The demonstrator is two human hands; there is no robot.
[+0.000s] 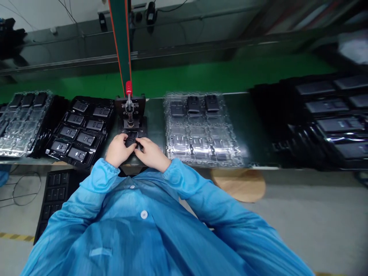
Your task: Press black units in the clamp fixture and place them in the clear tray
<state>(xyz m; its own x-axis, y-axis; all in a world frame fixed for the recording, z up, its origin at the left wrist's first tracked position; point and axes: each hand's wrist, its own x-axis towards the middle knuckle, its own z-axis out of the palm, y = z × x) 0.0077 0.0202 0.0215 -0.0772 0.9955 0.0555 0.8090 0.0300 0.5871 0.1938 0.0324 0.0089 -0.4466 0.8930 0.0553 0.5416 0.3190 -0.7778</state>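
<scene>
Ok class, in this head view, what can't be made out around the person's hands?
- Black part: mostly hidden by the left hand and right hand.
- Markings on parts in the black tray: too small.
- Far-right black trays: blurred, cut off by the edge.
- Low black tray: partly hidden by the left sleeve.

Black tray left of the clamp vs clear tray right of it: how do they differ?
The black tray is opaque plastic; the clear tray is see-through. The black tray holds rows of dark parts across its visible pockets, while the clear tray holds three dark parts, all in its far row. Both lie flat on the bench, with pockets set in a grid.
</scene>
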